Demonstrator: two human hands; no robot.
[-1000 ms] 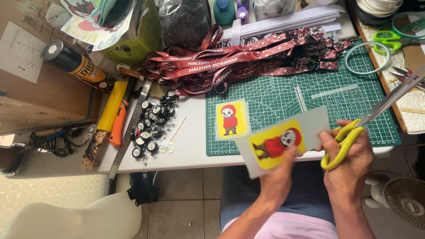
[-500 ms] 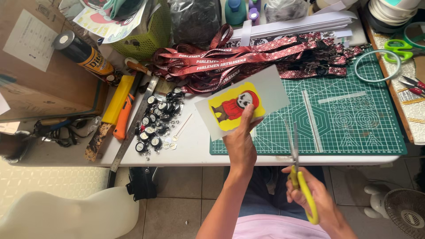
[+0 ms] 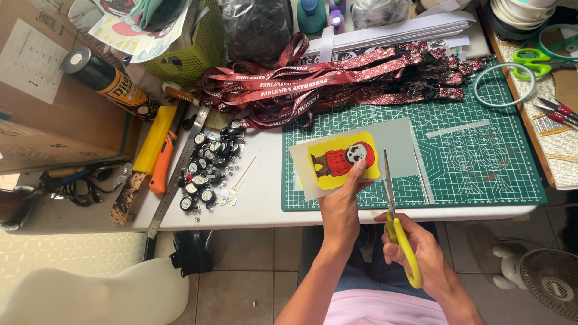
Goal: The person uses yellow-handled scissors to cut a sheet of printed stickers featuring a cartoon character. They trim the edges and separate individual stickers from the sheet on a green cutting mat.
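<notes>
Nearest the camera, the right hand (image 3: 421, 253) holds a pair of yellow-handled scissors (image 3: 397, 222), its grip closed through the loops, with the blades pointing up and away, their tips just beside the right edge of a sticker sheet (image 3: 355, 156). The blades look nearly shut, though a thin gap cannot be ruled out. Just to the left, the left hand (image 3: 340, 207) holds that sheet by its lower edge, thumb pressed on the front, its grip pinching the paper. The sheet is grey with a yellow patch showing a red-clothed cartoon figure, and it is held over the near edge of the green cutting mat (image 3: 481, 156) on the white desk (image 3: 259, 192).

Further left on the desk lie a cluster of small black-and-white round badges (image 3: 208, 171), a steel ruler (image 3: 177, 174), an orange utility knife (image 3: 161, 162) and a yellow tool (image 3: 153, 139). Beyond the mat lies a heap of dark red lanyards (image 3: 337, 84). At the far right sit a pale green ring (image 3: 504, 85) and green-handled scissors (image 3: 536, 60). At the far left a black spray can (image 3: 108, 84) lies against a cardboard box (image 3: 42, 102), next to a green basket (image 3: 192, 51).
</notes>
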